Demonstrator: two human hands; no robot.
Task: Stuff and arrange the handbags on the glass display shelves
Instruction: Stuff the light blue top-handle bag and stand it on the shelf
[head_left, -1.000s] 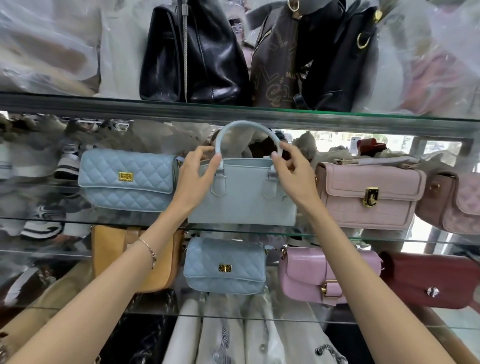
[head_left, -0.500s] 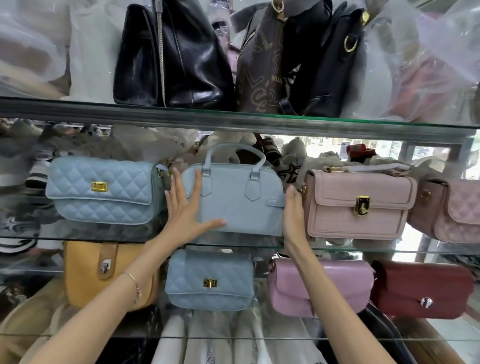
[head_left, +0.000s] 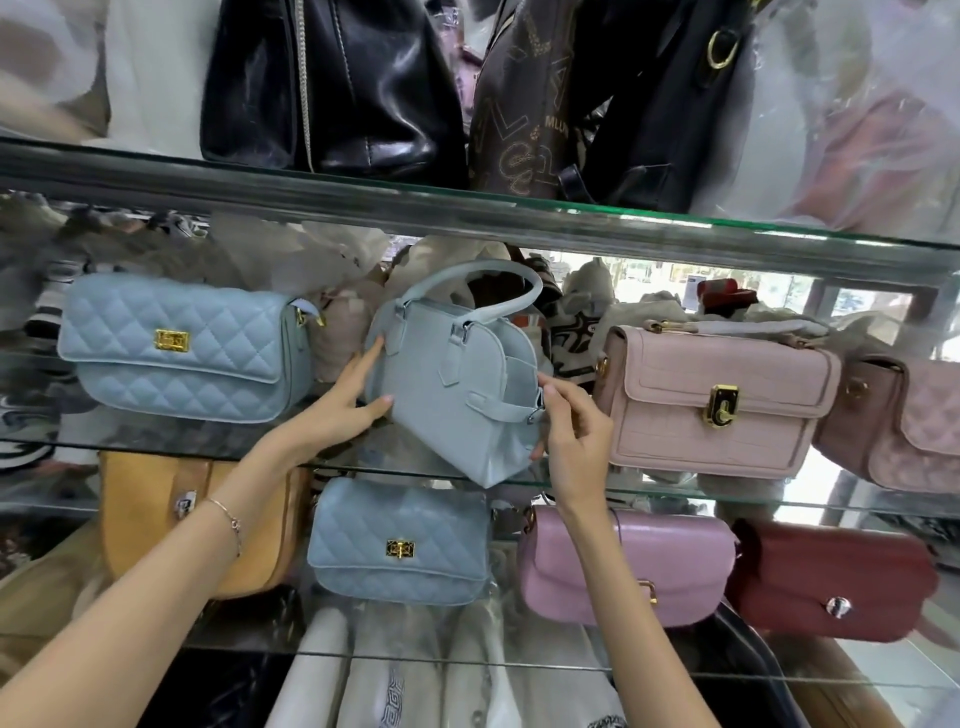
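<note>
A smooth light-blue handbag (head_left: 447, 395) with a curved top handle stands turned at an angle on the middle glass shelf (head_left: 675, 493), one lower corner hanging over the front edge. My left hand (head_left: 348, 405) presses flat against its left side. My right hand (head_left: 571, 431) pinches the strap tab and buckle at its right end. A quilted blue bag (head_left: 182, 348) sits to its left and a pale pink bag with a gold clasp (head_left: 717, 400) to its right.
The top shelf (head_left: 467, 208) holds black and brown bags (head_left: 332, 88). Below the middle shelf stand a mustard bag (head_left: 156, 514), a small quilted blue bag (head_left: 400, 545), a pink bag (head_left: 623, 566) and a dark red bag (head_left: 831, 582). Another pink quilted bag (head_left: 914, 426) sits far right.
The smooth blue handbag has turned from facing front to an angle, its right end swung toward me. My right hand moved from its side to pinching the strap tab; my left slid onto its left side.
</note>
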